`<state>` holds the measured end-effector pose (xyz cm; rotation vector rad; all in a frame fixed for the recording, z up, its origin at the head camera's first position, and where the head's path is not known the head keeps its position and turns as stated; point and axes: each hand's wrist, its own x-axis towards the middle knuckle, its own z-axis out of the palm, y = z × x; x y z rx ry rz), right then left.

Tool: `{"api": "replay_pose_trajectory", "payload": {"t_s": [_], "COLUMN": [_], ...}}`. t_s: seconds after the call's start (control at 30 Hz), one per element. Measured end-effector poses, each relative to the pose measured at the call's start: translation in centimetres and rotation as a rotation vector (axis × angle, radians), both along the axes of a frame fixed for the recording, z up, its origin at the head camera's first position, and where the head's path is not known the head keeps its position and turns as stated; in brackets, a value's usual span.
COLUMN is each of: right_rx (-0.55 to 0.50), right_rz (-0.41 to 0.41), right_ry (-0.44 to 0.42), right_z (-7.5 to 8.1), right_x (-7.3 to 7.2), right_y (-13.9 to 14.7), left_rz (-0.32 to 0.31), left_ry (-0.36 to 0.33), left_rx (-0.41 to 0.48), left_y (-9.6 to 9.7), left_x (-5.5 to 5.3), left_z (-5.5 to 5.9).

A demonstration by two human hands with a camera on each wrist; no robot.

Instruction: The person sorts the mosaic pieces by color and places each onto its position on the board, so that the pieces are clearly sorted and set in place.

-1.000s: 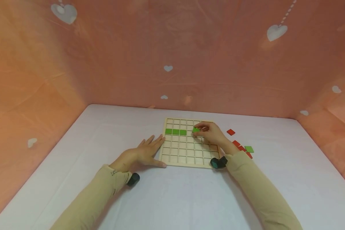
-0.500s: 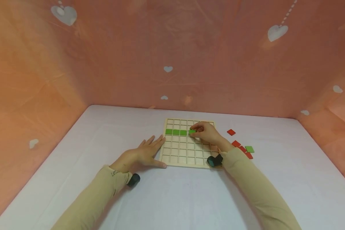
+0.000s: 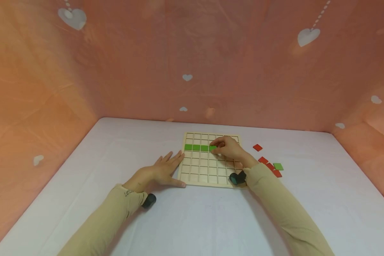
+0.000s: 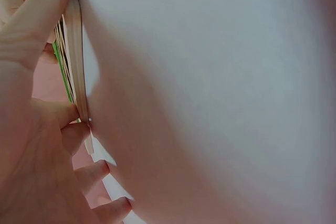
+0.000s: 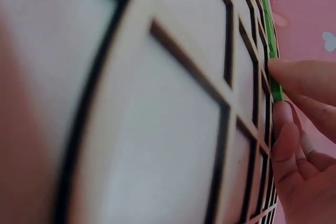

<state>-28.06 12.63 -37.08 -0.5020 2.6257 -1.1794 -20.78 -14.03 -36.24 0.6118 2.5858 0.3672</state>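
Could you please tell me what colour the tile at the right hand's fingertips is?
Green; the tile at the right hand shows best in the head view.

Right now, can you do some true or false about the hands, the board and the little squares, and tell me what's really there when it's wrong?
1. The right hand pinches a green tile. True.
2. The left hand pinches a red tile. False: its fingers are spread and it touches the board.
3. Four red tiles lie on the table. True.
4. Every green tile is at the board. False: a loose green tile lies beside the red tiles.
5. The sleeves are blue. False: they are beige.
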Motion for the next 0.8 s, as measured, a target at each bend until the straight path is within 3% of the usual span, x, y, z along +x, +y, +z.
{"api": "replay_pose_trajectory", "payload": {"t_s": [0.43,0.8], "right_rx": [-0.030,-0.205], "right_rz": [-0.002,-0.070], "right_ry": [-0.012,-0.167], "right_z": [-0.1,-0.4], "right_x": [0.2,1.0], "right_y": [0.4,1.2], "left_rz": [-0.001,0.002], "left_ry": [0.008,0.008], "left_rx": [-0.008,-0.004], "left_y": [-0.1,-0.3], "left_x": [-0.1,0.0], "left_z": [-0.2,0.1]}}
